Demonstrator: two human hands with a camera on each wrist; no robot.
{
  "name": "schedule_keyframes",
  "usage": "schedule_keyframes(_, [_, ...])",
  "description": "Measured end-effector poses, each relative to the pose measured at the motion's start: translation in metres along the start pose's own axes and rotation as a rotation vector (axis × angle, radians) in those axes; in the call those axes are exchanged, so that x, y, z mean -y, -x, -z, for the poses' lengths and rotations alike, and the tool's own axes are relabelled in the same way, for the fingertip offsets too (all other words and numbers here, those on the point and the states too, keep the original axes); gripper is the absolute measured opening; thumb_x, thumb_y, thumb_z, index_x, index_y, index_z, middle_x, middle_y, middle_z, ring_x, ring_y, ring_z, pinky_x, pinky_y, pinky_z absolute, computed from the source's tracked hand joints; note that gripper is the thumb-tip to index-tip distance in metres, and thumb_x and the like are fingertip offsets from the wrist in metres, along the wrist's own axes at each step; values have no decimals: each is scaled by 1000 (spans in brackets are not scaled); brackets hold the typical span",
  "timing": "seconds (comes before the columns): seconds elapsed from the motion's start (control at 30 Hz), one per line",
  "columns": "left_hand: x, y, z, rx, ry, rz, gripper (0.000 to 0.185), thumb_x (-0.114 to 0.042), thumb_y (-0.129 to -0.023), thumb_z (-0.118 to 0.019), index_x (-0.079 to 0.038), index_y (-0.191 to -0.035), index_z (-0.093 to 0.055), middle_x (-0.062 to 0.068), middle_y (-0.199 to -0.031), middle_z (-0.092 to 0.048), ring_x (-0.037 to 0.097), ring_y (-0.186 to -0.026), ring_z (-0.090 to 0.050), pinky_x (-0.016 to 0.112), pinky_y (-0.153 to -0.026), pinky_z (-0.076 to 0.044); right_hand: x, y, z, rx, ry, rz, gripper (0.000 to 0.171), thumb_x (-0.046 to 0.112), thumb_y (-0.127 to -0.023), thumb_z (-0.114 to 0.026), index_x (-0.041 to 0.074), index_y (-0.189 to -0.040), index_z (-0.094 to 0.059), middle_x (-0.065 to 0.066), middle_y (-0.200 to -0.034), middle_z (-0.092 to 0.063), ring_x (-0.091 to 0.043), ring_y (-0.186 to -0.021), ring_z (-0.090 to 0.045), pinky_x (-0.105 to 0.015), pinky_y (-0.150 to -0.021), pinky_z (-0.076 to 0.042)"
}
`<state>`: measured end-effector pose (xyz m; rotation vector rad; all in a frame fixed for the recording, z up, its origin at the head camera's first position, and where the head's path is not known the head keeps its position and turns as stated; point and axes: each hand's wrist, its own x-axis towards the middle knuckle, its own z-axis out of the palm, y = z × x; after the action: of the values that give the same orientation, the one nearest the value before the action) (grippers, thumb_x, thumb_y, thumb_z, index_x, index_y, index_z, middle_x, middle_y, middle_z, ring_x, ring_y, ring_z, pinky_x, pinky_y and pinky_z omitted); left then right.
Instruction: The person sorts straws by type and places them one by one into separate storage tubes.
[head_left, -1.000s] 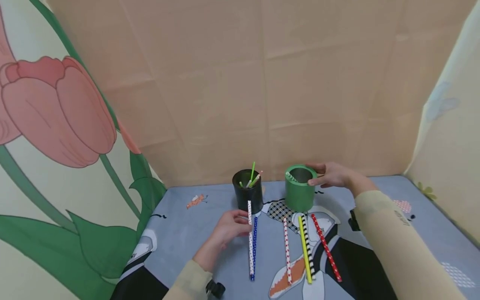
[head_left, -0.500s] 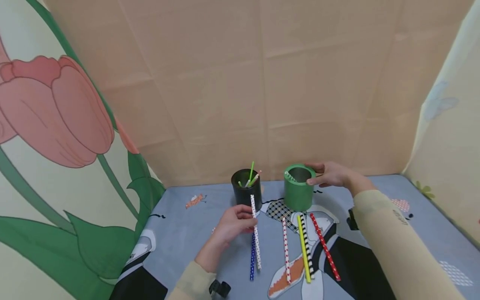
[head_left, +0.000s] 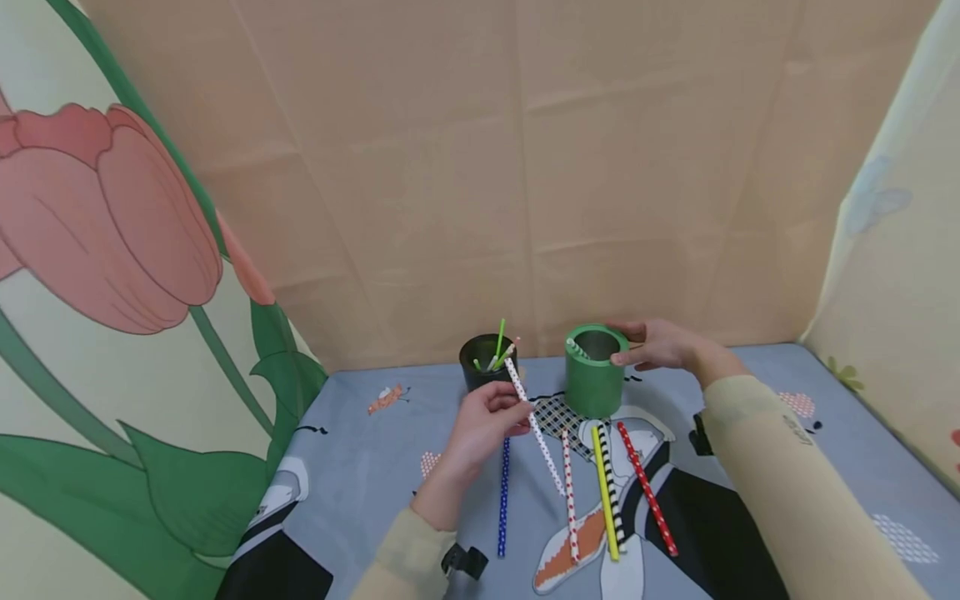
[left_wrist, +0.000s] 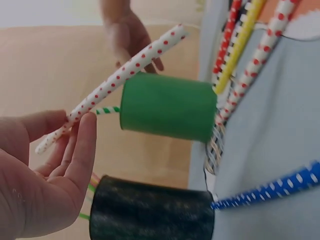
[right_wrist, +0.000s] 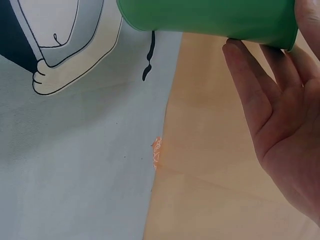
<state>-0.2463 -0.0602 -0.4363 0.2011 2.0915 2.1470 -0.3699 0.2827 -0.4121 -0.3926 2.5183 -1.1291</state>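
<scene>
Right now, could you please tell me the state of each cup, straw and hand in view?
Left hand: pinches the white red-dotted straw, lifted and tilted.
Right hand: fingers on the green cup's rim.
Green cup: upright, one striped straw inside.
Black cup: upright, several straws inside.
Blue dotted straw: flat on the cloth.
Four other straws: flat by the green cup.

A white straw with red dots [head_left: 534, 425] is lifted off the bedsheet [head_left: 360, 467], tilted, its upper end near the black cup's [head_left: 480, 367] rim, pinched by the left hand [head_left: 483, 425]. A green cup [head_left: 595, 371] stands upright near the sheet's far edge, the right hand [head_left: 660, 346] touching its rim.
</scene>
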Motion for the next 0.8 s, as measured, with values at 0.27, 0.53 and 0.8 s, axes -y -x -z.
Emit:
schedule_keyframes(0.27, [-14, -9, -18, -69, 126, -107, 27, -1, -97, -77, 2, -122, -67, 15, -104, -74, 21, -88, -74, 36, -81, -65, 2, 1, -1, 5, 6, 5, 94, 39, -99, -79, 4, -169, -27, -33, -165, -34, -53, -139, -52, -55, -101, -58])
schedule_keyframes(0.53, [-28, -16, -37, -167, 213, -195, 28, 5, -95, -77, 1, -121, -68, 12, -103, -72, 19, -88, -73, 36, -82, -65, 0, 1, 0, 9, 17, 20, 94, 38, -99, -79, 2, -168, -26, -33, -164, -36, -52, -138, -53, -56, -103, -56])
schedule_keyframes(0.8, [-37, -26, -53, -218, 250, -291, 26, 4, -96, -76, 1, -120, -68, 16, -106, -73, 17, -88, -72, 35, -83, -65, 6, 3, 0, 9, 75, 30, 89, 35, -101, -77, 2, -168, -27, -34, -160, -42, -52, -135, -56, -57, -101, -57])
